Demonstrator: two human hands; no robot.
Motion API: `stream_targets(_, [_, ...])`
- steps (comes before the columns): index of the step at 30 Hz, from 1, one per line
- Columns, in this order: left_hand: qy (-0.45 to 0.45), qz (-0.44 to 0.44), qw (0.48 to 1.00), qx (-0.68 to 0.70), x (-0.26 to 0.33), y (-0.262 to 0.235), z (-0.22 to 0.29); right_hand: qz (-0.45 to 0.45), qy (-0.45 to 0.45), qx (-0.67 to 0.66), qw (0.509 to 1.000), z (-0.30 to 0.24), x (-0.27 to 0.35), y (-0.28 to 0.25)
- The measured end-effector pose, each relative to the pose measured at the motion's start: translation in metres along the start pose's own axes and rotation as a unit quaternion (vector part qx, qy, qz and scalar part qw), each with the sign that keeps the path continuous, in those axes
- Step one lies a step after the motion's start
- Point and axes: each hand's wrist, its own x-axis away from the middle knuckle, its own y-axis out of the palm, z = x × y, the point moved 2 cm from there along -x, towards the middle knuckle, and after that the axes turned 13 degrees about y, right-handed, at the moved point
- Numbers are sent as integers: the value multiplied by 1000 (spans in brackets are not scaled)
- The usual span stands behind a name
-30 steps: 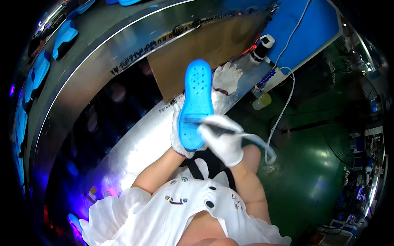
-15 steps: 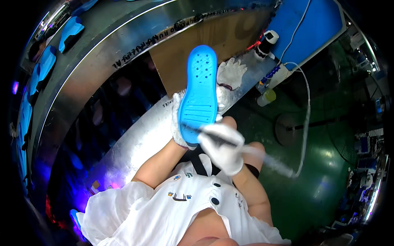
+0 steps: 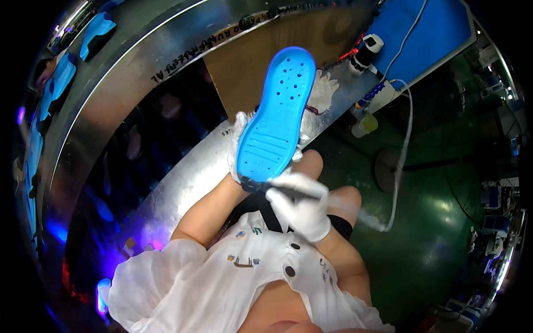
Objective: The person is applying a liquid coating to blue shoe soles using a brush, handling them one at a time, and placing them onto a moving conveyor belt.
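Observation:
A bright blue shoe sole (image 3: 273, 123), with holes at its far end and grooves nearer me, is held up in the middle of the view. My left hand (image 3: 239, 130), in a white glove, wraps around it from behind, mostly hidden by the sole. My right hand (image 3: 301, 206), also gloved in white and a little blurred, is closed on a slim dark brush-like tool (image 3: 256, 185). The tool's dark tip lies against the sole's near end. From the back of the tool a translucent hose (image 3: 401, 161) runs off to the right.
Behind the sole are a sheet of cardboard (image 3: 233, 77) and a spare white glove (image 3: 324, 91) on the metal bench (image 3: 194, 166). A pale yellow cup (image 3: 364, 126) is at its right. Several blue pieces (image 3: 62, 77) ride a curved line at left.
The sole has tilted to the right, its far end moving up and right. The tool's tip has shifted from the sole's inner face down to its near edge.

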Motion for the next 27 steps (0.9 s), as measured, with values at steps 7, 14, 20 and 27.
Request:
stream_targets(7, [-140,39,988,-45,-14,-12,23,-99,-108,254,956,-11,-7,-21])
stream_targets(14, [-183,5,926,-330,-32,-8,38,-128,-98,214,963,-10,-15,-16])
stream_targets(20, [-249,113,876,-396,-36,-2,47,-95,-23,132,986,-7,-27,-37])
stream_targets(27, [-285,16,880,-380,-42,38,47,-87,-86,224,967,-23,-22,-46])
